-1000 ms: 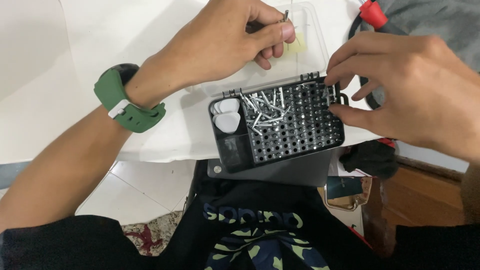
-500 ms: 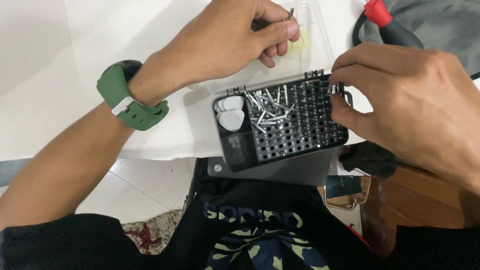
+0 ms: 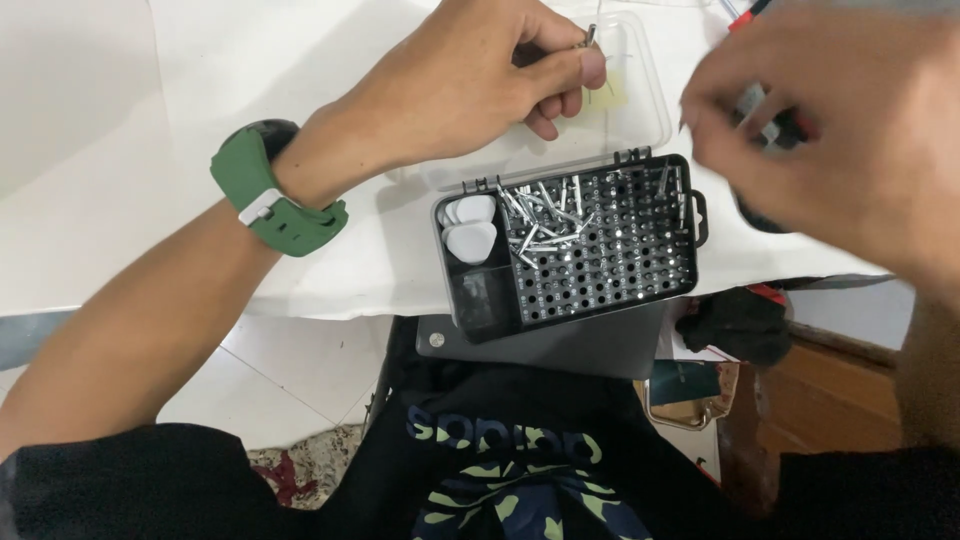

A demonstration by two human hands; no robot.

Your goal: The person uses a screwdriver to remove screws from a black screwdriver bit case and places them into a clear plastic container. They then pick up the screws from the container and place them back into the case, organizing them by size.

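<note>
The left hand [image 3: 470, 85] pinches a small metal bit [image 3: 590, 36] between thumb and forefinger over the clear lid [image 3: 640, 110], just beyond the black bit case [image 3: 575, 250] that lies near the table's edge; the step looks like sorting loose bits into the case. The next move would call for lining the bit up with an empty hole. The right hand [image 3: 830, 140], blurred, has lifted off the case's right edge since half a second ago, and whether it grips anything I cannot tell.

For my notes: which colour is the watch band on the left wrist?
The watch band is green, with a small white loop; the head view shows it clearly.
</note>
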